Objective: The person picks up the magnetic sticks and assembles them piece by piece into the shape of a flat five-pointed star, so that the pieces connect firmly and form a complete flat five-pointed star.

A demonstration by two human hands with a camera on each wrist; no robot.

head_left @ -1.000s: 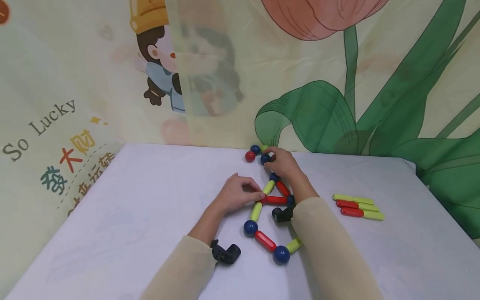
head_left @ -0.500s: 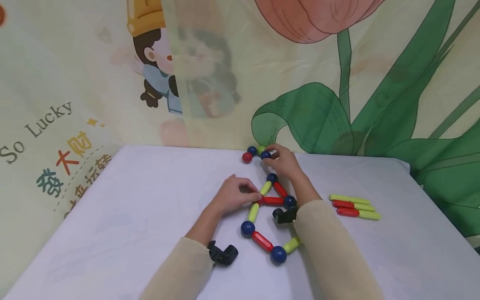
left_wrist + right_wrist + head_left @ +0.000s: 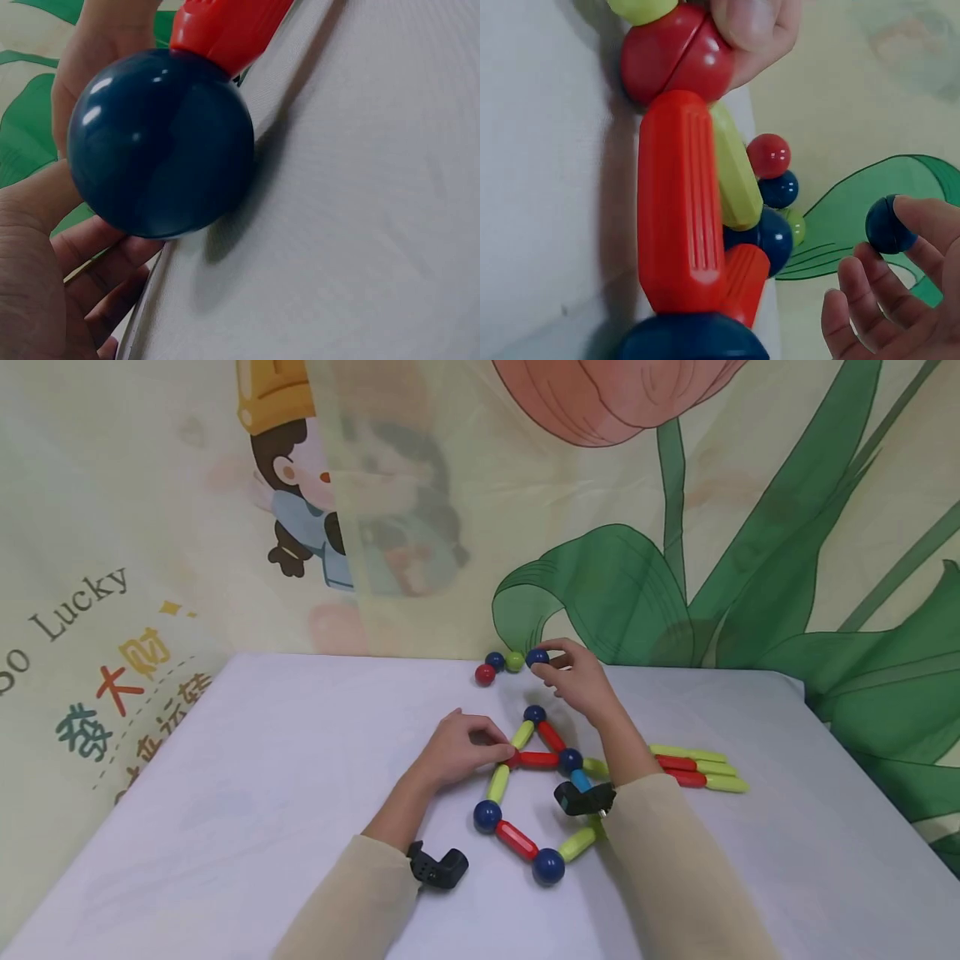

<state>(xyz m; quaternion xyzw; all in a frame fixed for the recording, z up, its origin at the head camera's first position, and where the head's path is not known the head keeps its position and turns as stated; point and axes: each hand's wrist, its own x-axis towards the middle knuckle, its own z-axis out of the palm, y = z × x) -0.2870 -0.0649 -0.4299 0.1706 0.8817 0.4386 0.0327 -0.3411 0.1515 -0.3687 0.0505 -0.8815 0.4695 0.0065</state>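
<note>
My right hand (image 3: 585, 685) pinches a blue ball (image 3: 885, 226) between thumb and fingers, at the table's far edge. Beside it sit a green ball (image 3: 514, 662), a second blue ball (image 3: 494, 661) and a red ball (image 3: 484, 674). My left hand (image 3: 461, 750) pinches another red ball (image 3: 671, 60), a joint in a frame of balls and short rods. Red rods (image 3: 538, 761) and yellow-green rods (image 3: 498, 783) run between its balls. A blue corner ball (image 3: 161, 142) looms large in the left wrist view. The right forearm hides part of the frame's right side.
Several loose rods (image 3: 697, 767), red and yellow-green, lie to the right of the frame, partly behind the right forearm. A white cloth covers the table (image 3: 300, 735). A printed curtain (image 3: 420, 627) hangs behind its far edge.
My right hand has drawn its blue ball away from the green ball, to the right and slightly up. The left hand still holds the red joint ball. The head view has shifted slightly.
</note>
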